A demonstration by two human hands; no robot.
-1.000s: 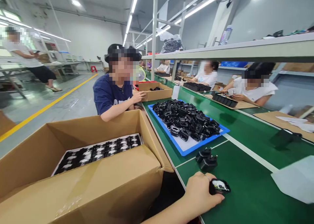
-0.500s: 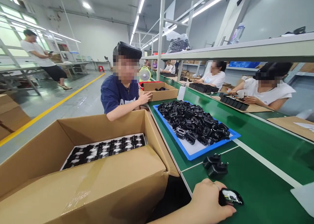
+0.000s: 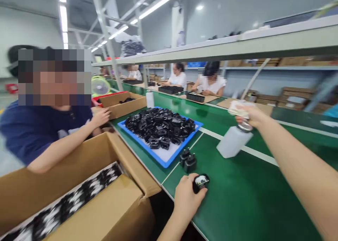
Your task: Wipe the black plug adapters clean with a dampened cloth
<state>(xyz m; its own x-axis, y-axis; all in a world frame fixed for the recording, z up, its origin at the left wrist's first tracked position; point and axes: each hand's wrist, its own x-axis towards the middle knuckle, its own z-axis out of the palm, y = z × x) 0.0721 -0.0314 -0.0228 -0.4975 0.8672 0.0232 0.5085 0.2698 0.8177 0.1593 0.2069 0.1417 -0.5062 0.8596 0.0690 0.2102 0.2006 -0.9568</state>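
My left hand [image 3: 188,195] is closed around a black power adapter [image 3: 201,182] just above the green table, its glossy end facing up. Two black plug adapters [image 3: 188,160] stand just beyond it, pins upward. My right hand [image 3: 249,115] grips a crumpled white cloth [image 3: 236,108] over the metal top of a white bottle [image 3: 233,142]. The bottle looks tilted; whether the fingers also hold its top is unclear. Further off, a blue-rimmed tray [image 3: 166,163] bears a heap of black plug parts [image 3: 161,125].
An open cardboard box [image 3: 105,213] with rows of black parts stands at the left. Beside it a person in a dark blue shirt [image 3: 23,128] rests a hand on a smaller carton [image 3: 126,105]. Across the table, several people work beneath a long shelf [image 3: 237,44].
The view has swung right and closer to the table. My right hand has come into view with the cloth at the bottle. My left hand still holds the adapter.
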